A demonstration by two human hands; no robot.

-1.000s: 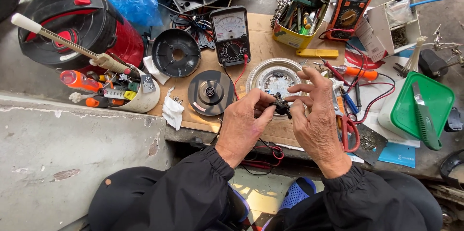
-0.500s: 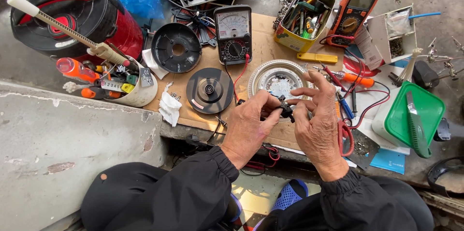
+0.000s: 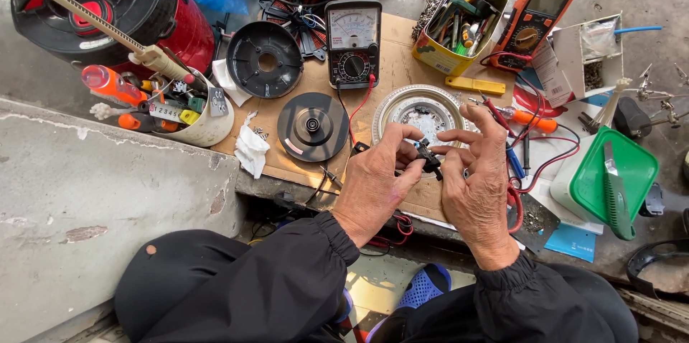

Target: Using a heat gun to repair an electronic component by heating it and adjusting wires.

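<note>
Both my hands meet over the near edge of the brown cardboard sheet (image 3: 402, 74). My left hand (image 3: 373, 185) and right hand (image 3: 477, 185) pinch one small black electrical part (image 3: 429, 160) between thumb and fingertips; my right hand's other fingers are spread. Beneath it lies a round silver metal plate (image 3: 423, 106), partly blocked by my fingers. Left of that sits a black disc with a hub (image 3: 313, 126), then a crumpled white rag (image 3: 251, 151). Red and black test leads (image 3: 531, 163) trail by my right wrist. Farther: a black analogue meter (image 3: 353, 41), an orange digital meter (image 3: 535, 16). A yellow tin (image 3: 430, 56) holds screwdrivers; a white tub (image 3: 208, 124) holds markers and tools.
</note>
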